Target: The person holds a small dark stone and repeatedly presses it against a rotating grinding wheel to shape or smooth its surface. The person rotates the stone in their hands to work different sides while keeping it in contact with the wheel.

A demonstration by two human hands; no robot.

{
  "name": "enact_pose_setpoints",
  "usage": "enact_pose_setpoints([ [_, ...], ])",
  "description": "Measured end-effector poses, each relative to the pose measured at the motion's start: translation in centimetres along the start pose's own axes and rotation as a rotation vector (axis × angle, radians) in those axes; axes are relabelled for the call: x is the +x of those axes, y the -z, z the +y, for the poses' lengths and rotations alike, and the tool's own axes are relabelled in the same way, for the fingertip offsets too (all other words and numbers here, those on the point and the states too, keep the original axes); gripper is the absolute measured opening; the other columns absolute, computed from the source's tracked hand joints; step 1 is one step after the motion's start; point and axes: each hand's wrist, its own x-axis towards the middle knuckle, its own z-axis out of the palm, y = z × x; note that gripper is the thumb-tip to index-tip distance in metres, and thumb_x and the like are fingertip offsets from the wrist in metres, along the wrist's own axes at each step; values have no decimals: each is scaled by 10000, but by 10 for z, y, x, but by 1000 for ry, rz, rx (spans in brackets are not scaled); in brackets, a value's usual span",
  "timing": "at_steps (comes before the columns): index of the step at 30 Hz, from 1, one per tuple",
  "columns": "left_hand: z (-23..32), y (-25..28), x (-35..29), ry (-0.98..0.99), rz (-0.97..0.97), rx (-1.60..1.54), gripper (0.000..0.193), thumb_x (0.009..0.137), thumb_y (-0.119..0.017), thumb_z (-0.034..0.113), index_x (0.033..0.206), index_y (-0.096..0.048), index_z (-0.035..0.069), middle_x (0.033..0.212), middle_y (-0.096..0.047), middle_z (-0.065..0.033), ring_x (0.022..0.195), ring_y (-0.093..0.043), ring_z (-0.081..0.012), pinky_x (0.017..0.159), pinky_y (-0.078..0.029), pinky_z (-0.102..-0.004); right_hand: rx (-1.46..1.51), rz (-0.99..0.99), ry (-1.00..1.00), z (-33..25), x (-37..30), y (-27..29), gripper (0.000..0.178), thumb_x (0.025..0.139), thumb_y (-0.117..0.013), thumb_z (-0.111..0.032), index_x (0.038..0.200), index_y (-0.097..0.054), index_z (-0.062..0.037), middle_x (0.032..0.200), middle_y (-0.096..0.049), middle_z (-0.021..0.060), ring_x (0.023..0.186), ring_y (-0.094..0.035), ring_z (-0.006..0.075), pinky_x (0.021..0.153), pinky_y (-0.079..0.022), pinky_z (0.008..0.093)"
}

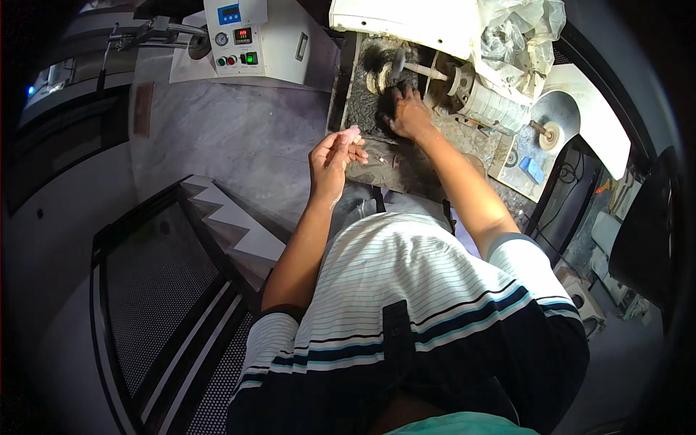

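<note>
My left hand [330, 161] is raised at the near left edge of a tray, pinching a small pink denture-like piece [351, 135] with whitish parts between thumb and fingers. My right hand [412, 117] reaches down into the tray of wet dark grey slurry [362, 112]. Its fingers look spread, and the dark paste partly hides their tips. Just beyond them, a polishing wheel [378, 78] sits on the shaft [428, 71] of a bench motor [496, 105]. The piece is apart from the wheel.
A white hood [406, 22] with crumpled clear plastic [511, 36] overhangs the tray. Small pink bits [395, 161] lie on the ledge in front. To the right are a second wheel [551, 136] and a blue block [531, 170]. A white control box [243, 43] stands at the far left.
</note>
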Motion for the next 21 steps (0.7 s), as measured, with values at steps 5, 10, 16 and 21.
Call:
enact_pose_setpoints([
  [5,7,-8,0,-78,51,102,271,982,-496,171,1063,-542,-83,933,-637,-208,680,-634,-202,619,-540,-314,-16,56,-147,-12,9,-38,428,916,-459,-291,1284,-486,-73,1367,-414,211,1228,-414,398,983,-397,465],
  [10,7,-10,-1,-118,163,74,208,976,-501,139,961,-524,-66,927,-640,-214,627,-632,-194,560,-544,-291,119,63,-155,-18,5,-44,371,921,-428,-223,1251,-503,-70,1359,-415,198,1234,-409,400,954,-417,471],
  [16,5,-14,1,-101,208,195,206,966,-532,155,956,-531,-50,933,-656,-185,614,-616,-161,550,-520,-274,106,-39,-68,-13,-5,-21,427,902,-506,-280,1228,-522,-4,1326,-426,271,1223,-427,414,994,-398,456],
  [21,-30,-8,40,-123,187,699,140,944,-536,85,904,-560,-47,852,-681,-120,570,-584,-97,509,-478,-227,437,272,-127,2,-6,-22,530,820,-627,-368,1176,-579,21,1236,-525,280,1168,-492,402,993,-407,411],
])
